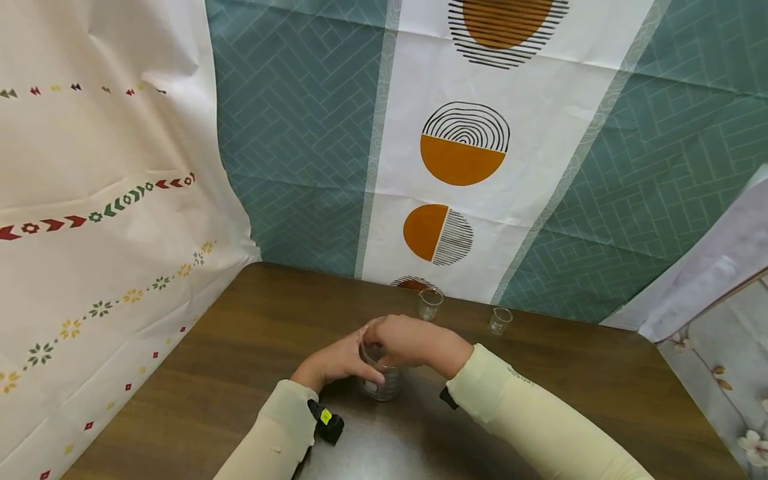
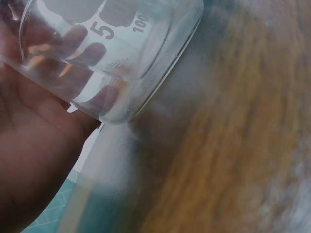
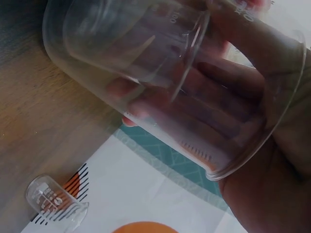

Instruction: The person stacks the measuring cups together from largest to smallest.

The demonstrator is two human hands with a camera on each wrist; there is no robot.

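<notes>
A large clear glass beaker (image 1: 389,387) stands on the table in front of me, with printed markings on its wall. My left hand (image 1: 336,360) holds it from the left, thumb on the near side and fingers behind the glass. From above, my right hand (image 1: 414,339) reaches into the mouth with its fingers bent down. Through the large beaker's wall, the right wrist view shows a smaller beaker (image 3: 141,34) nested inside. My right fingers appear to pinch its rim, though glass reflections partly hide the contact.
Two small glass beakers stand toward the back of the brown table (image 1: 252,347): one (image 1: 430,305) just behind my right hand, the other (image 1: 501,321) farther right. Patterned cloths hang behind the table and along its left side.
</notes>
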